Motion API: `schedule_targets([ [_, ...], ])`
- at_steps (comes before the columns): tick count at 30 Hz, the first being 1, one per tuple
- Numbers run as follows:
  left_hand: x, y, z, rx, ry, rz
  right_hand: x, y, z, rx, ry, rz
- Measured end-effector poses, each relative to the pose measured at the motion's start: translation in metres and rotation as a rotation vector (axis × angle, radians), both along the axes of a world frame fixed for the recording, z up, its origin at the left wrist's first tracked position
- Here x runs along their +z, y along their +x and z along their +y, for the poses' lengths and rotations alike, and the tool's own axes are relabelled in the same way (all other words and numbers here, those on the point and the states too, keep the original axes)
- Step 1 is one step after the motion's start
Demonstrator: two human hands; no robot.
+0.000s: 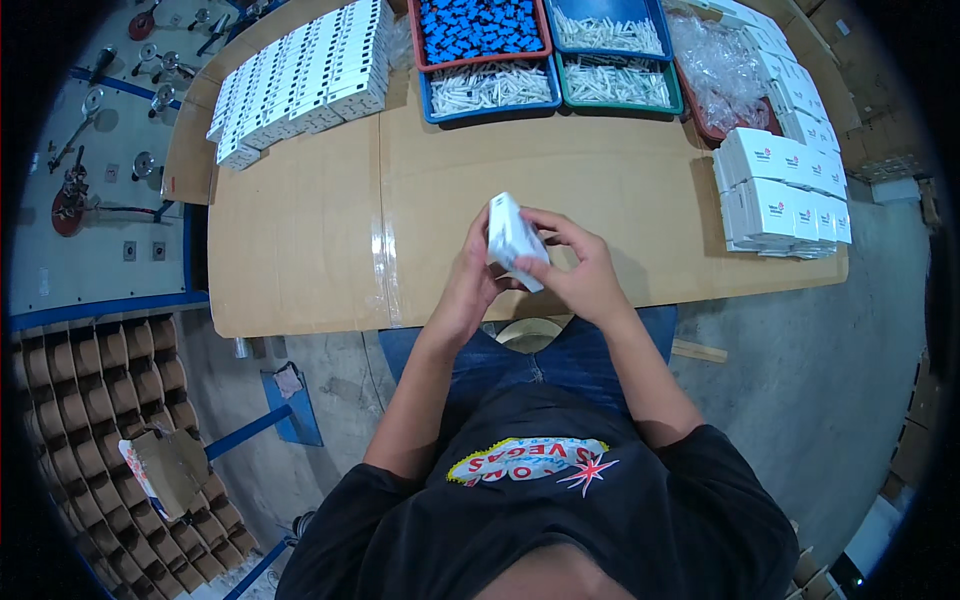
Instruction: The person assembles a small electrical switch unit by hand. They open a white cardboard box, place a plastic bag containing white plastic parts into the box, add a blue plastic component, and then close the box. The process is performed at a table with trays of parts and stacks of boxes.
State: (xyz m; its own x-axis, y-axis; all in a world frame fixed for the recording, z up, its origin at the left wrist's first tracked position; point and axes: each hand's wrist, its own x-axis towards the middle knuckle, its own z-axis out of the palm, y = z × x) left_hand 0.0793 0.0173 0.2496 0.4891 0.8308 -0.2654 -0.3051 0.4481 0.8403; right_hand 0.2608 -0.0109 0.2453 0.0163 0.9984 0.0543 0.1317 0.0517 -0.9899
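Note:
Over the near edge of the cardboard-covered table (300,250), both my hands hold a small white box (512,240). My left hand (472,275) grips it from the left, the fingers partly hidden behind it. On the other side my right hand (580,270) has its thumb across the lower part and its fingers at the upper right edge. The box is tilted, its top end pointing away from me. What its far side looks like is hidden.
Rows of white boxes (300,80) stand far left; stacked white boxes (785,190) stand right. At the back are a tray of blue-and-black parts (480,65), trays of white pieces (490,115), and a tray of clear plastic bags (720,75). A partitioned carton (110,400) lies lower left.

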Motion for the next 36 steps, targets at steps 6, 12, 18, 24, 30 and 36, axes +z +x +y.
schedule_targets([
  [6, -0.023, 0.000, 0.001, -0.116, 0.225, 0.404, -0.004, 0.003, 0.003, -0.033, -0.062, -0.081],
  [12, -0.016, -0.006, 0.001, 0.017, -0.248, -0.059, 0.002, 0.009, 0.001, 0.114, 0.221, -0.277],
  [18, -0.011, -0.004, 0.001, -0.012, -0.350, -0.053, -0.002, -0.001, -0.002, 0.103, 0.245, -0.170],
  [24, 0.001, 0.013, -0.014, 0.155, -0.325, -0.081, 0.000, -0.017, -0.005, 0.060, 0.302, -0.452],
  [30, 0.012, 0.019, -0.020, 0.200, -0.278, -0.091, -0.005, -0.019, -0.002, 0.132, 0.384, -0.340],
  [36, 0.010, 0.027, -0.025, 0.278, -0.174, -0.013, -0.011, -0.014, 0.000, 0.186, 0.436, -0.280],
])
